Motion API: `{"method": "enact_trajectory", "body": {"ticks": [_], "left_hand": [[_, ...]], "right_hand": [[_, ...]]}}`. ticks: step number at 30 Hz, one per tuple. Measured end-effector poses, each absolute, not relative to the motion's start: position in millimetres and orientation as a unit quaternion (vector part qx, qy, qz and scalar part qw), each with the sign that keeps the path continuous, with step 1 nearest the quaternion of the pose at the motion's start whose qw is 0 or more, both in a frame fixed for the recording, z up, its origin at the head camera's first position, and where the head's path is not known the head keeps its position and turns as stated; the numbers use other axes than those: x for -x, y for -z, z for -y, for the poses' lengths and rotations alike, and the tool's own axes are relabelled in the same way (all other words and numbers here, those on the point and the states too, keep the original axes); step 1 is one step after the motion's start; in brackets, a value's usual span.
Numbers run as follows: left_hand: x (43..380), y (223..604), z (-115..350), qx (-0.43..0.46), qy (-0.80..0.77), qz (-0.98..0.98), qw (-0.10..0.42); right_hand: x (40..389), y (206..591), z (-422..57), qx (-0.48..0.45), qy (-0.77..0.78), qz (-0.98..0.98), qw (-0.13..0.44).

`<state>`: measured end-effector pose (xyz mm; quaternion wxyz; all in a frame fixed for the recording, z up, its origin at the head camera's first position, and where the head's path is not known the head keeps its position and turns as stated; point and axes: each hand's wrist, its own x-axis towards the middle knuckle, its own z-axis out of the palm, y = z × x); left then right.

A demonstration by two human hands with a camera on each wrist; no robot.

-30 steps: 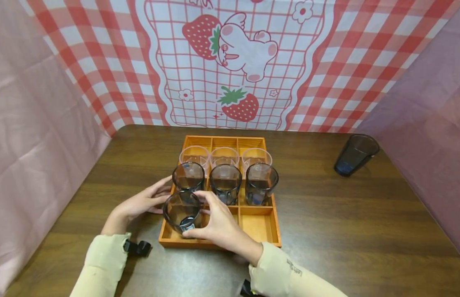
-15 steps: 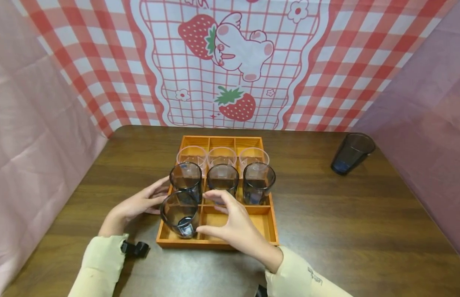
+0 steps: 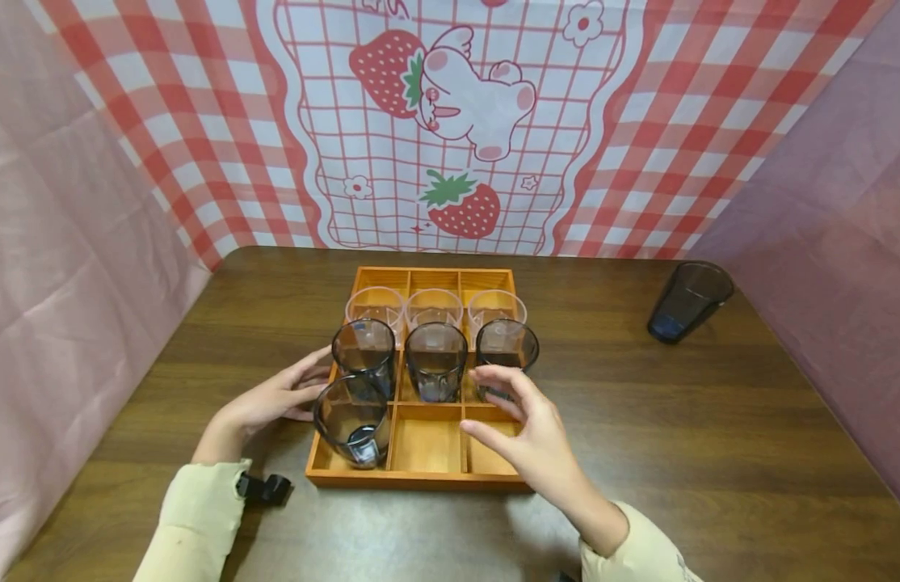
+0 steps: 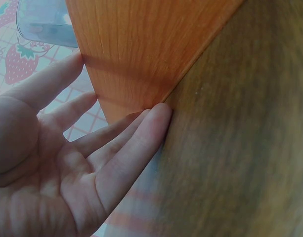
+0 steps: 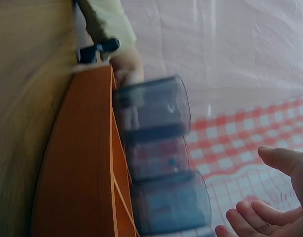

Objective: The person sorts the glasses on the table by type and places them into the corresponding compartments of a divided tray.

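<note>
A wooden divided tray (image 3: pixel 421 481) bears several drinking glasses. One dark tinted glass (image 3: pixel 351 424) stands in its front-left compartment; a row of dark glasses (image 3: pixel 435 364) fills the middle, with clear pinkish glasses (image 3: pixel 375 307) behind. My left hand (image 3: pixel 271 398) lies at the tray's left side. In the left wrist view, the fingertips (image 4: pixel 158 116) of that hand touch the tray's outer wall (image 4: pixel 151 44). Over the front-right compartment hovers my right hand (image 3: pixel 530 428), fingers and thumb spread, holding nothing. It partly hides the right-hand dark glass (image 3: pixel 506 339).
Another dark tinted glass (image 3: pixel 690 301) stands alone at the table's back right. The front middle compartment (image 3: pixel 428 440) shows bare wood. A checked strawberry cloth (image 3: pixel 464 210) hangs behind the dark wooden table (image 3: pixel 639 453), and pink cloth hangs at both sides.
My right hand has let go of the front-left glass and moved right across the tray. The glass stays in its compartment. My left hand keeps its place at the tray's side.
</note>
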<state>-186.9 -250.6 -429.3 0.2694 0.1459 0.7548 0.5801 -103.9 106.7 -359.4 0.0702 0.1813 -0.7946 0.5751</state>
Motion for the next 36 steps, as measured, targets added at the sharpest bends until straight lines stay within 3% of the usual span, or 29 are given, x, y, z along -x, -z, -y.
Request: {"method": "enact_trajectory", "body": {"ticks": [10,18,26,36], "left_hand": [[187,429,251,-0.146,-0.574,-0.759,0.27],[187,429,251,-0.147,-0.576,-0.757,0.272],[188,429,251,-0.148,-0.575,-0.757,0.272],[188,429,251,-0.144,-0.574,-0.759,0.272]], "right_hand": [[108,358,-161,-0.109,-0.582,0.793,0.146],[119,366,-213,0.015,-0.608,0.769,0.197],[135,369,-252,0.151,-0.567,0.779,0.222],[158,371,-283,0.214,-0.521,0.787,0.253]]}}
